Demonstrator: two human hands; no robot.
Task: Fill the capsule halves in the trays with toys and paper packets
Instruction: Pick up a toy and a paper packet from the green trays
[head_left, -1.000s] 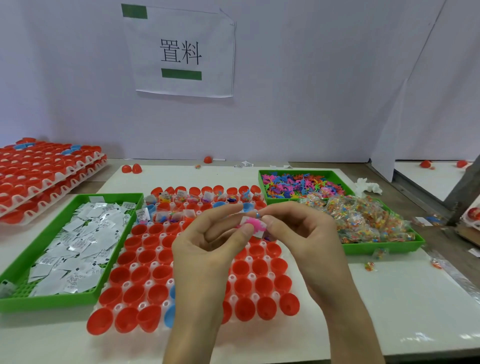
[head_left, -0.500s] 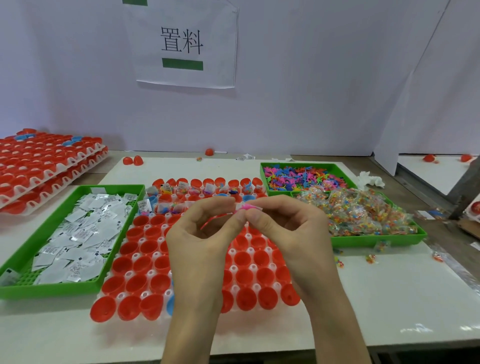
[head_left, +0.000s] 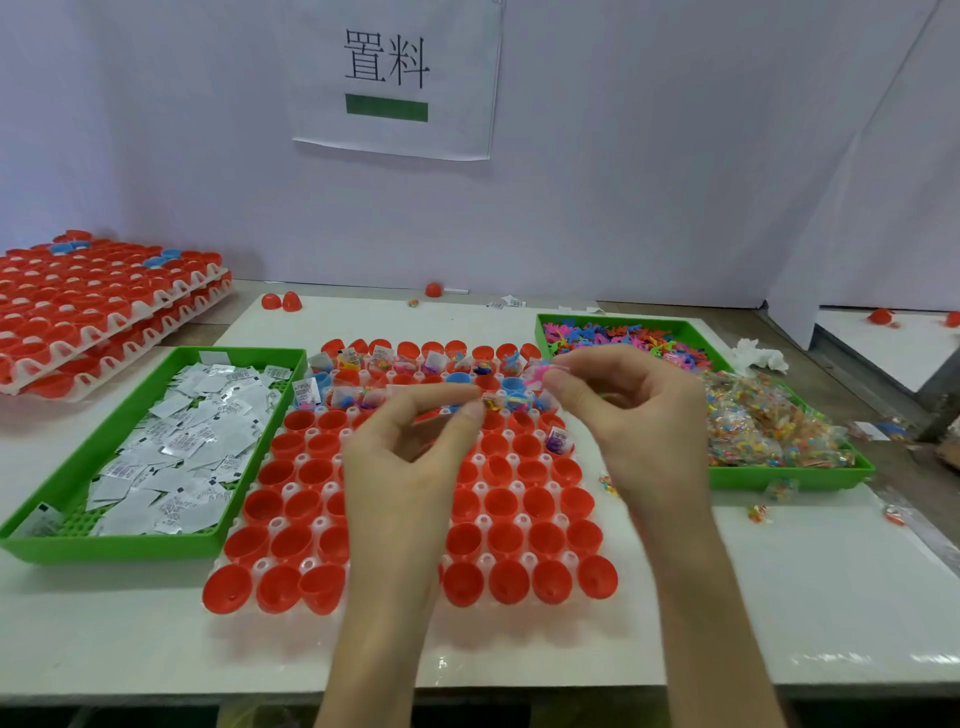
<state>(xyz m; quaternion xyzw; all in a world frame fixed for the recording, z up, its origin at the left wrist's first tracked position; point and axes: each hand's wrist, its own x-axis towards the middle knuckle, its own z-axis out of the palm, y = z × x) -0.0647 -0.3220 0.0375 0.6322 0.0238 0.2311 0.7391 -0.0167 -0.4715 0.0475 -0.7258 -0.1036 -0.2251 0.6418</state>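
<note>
Hands hang apart from each other above the white capsule tray (head_left: 487, 521). The right hand (head_left: 641, 415), at about 1 o'clock from the tray's centre, pinches a small pink toy (head_left: 540, 373) between thumb and forefinger, with its other fingers curled under. The toy sits above the tray's far rows, just beside a blue capsule half (head_left: 514, 385). It is at about 1 o'clock from the left hand's fingertips, with a clear gap between them.

The left hand (head_left: 410, 457), over the tray's centre, has its thumb and forefinger tips drawn narrow together and aimed toward 2 o'clock. Whether they pinch anything cannot be told.

Filled capsule halves (head_left: 431, 364) occupy the far rows at 12 o'clock, each holding a packet and a toy. The red capsule halves (head_left: 291, 587) toward 6 o'clock show no contents.

At 9 o'clock from the capsule tray lies a green tray (head_left: 78, 467) heaped with white paper packets (head_left: 182, 447). At 2 o'clock a second green tray (head_left: 779, 480) holds loose coloured toys (head_left: 623, 335) at its far end and bagged toys (head_left: 763, 426) at its near end.

At 10 o'clock are stacked trays of red halves (head_left: 104, 301). A paper sign (head_left: 395, 78) hangs on the wall at 12 o'clock.
</note>
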